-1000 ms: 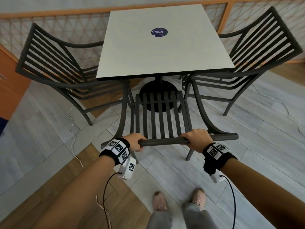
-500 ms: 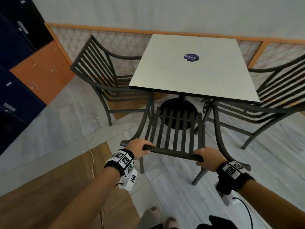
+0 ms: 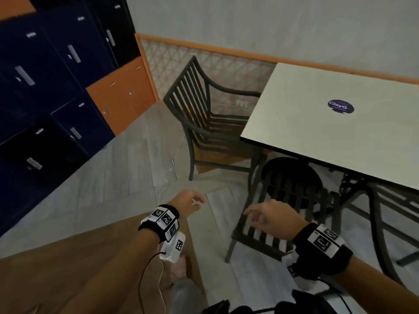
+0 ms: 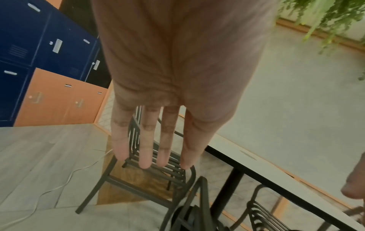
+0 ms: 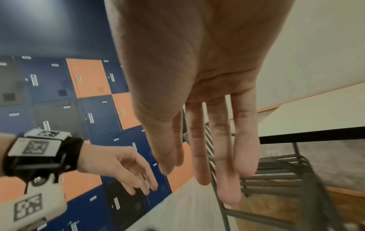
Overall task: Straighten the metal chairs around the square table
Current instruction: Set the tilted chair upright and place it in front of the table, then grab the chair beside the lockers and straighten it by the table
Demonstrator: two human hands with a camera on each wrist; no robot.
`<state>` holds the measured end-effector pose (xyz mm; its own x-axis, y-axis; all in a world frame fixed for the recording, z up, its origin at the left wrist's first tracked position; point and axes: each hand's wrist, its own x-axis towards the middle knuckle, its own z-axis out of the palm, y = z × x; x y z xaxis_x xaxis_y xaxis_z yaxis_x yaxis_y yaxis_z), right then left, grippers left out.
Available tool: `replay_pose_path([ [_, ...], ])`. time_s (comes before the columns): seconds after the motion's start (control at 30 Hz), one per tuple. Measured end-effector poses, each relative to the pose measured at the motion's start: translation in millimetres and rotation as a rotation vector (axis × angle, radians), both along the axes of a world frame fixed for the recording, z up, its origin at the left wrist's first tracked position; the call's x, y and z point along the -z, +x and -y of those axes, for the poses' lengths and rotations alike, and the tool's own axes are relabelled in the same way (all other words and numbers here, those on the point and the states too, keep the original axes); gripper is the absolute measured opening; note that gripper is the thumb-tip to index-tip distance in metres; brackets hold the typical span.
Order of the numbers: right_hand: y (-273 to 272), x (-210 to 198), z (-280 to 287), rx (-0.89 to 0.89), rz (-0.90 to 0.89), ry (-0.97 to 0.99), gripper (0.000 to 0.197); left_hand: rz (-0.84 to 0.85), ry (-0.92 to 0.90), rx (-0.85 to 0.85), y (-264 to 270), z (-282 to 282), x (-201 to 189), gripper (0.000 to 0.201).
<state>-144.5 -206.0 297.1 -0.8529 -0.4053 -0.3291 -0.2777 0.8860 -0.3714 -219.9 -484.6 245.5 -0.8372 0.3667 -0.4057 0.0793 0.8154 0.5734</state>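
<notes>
A square white table (image 3: 317, 130) has dark metal slatted chairs round it. The near chair (image 3: 292, 198) is pushed in under the table's front edge, its back toward me. My right hand (image 3: 265, 217) hovers over the left end of that back, fingers straight and holding nothing (image 5: 209, 164). To its left, over the floor, my left hand (image 3: 192, 202) hangs with straight fingers (image 4: 156, 148), also holding nothing. The left chair (image 3: 204, 123) stands at the table's left side, angled a little. Only part of the right chair (image 3: 385, 214) shows.
Blue and orange lockers (image 3: 49, 91) line the left wall. Behind the left chair a lattice panel (image 3: 204, 62) runs along the back wall. A thin white cable (image 3: 169, 175) lies on the floor by the left chair's front leg. My feet are below.
Both hands have let go of the near chair's back rail and opened. The view has swung left toward the left chair and the lockers.
</notes>
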Motion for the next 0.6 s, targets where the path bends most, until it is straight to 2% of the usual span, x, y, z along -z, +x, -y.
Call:
replay_pose_path([
  [0.17, -104.7, 2.8, 94.5, 0.056, -0.023, -0.02, 0.027, -0.019, 0.008, -0.081, -102.1, 87.8, -2.5, 0.022],
  [0.3, -194.2, 13.9, 140.0, 0.161, -0.014, -0.013, 0.029, -0.057, 0.066, -0.169, -184.1, 134.8, -6.7, 0.024],
  [0.47, -288.8, 46.9, 152.9, 0.331, 0.032, -0.024, 0.03, -0.045, 0.153, -0.298, -280.6, 149.3, -6.3, 0.03],
  [0.6, -351.2, 80.5, 146.8, 0.427, 0.071, 0.015, 0.035, 0.073, 0.295, -0.486, -351.5, 137.7, 7.8, 0.04],
])
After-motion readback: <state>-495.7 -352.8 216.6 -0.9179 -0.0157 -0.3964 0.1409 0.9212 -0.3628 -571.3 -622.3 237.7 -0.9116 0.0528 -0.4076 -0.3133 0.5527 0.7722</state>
